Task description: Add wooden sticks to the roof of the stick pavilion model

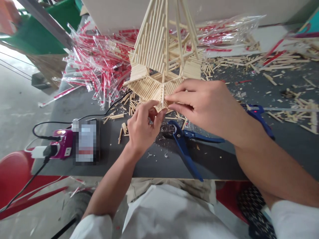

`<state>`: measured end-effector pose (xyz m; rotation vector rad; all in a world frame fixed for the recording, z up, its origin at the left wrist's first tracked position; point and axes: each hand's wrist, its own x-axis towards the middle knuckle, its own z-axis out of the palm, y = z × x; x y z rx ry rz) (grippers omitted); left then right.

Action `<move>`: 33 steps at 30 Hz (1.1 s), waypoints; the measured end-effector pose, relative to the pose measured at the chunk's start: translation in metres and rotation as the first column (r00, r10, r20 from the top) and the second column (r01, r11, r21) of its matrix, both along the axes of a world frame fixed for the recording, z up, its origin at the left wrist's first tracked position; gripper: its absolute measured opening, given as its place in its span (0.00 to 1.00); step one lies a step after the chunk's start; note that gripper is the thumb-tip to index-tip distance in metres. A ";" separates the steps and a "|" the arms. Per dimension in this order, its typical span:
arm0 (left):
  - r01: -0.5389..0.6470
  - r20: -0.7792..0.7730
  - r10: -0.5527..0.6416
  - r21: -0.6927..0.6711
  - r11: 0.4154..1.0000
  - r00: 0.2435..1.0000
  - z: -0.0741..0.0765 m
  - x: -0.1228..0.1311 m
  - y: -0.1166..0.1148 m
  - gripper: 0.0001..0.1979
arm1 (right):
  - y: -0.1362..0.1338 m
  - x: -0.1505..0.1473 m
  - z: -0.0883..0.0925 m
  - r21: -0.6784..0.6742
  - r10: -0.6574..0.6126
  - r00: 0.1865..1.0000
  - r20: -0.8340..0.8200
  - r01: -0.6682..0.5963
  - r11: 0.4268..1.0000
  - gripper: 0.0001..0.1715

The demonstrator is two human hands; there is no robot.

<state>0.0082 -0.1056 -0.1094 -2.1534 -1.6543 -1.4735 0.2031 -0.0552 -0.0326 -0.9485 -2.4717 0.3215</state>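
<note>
A tall model built of pale wooden sticks (159,56) stands on the dark grey table (224,159). Its flat star-shaped base faces me. My left hand (143,127) is curled, with thumb and fingers pinched at the front edge of the base. My right hand (206,106) reaches in from the right, its fingertips pressed on a short upright stick (163,96) at the same front corner. Both hands touch the model. Blue-handled cutters (184,142) lie on the table right under my hands.
A heap of clear red-printed wrappers (99,66) lies at the back left. Loose stick offcuts (274,63) litter the right side and the spot beside my left hand. A purple power strip (61,144) with cables and a blurred device sits at the left. A red chair (15,176) stands below.
</note>
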 end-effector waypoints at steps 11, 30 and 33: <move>0.013 -0.019 -0.013 0.018 1.000 1.000 -0.001 -0.002 0.000 0.11 | 0.000 -0.002 -0.004 0.049 -0.016 1.000 0.015 0.015 0.999 0.15; 0.004 -0.021 -0.004 -0.005 1.000 1.000 -0.001 -0.001 0.000 0.11 | 0.003 0.004 0.000 -0.062 0.041 0.998 -0.050 -0.044 0.997 0.13; 0.014 -0.015 -0.014 -0.012 1.000 1.000 0.000 0.000 0.000 0.12 | 0.002 0.001 0.000 -0.056 0.022 0.998 -0.056 -0.026 0.998 0.12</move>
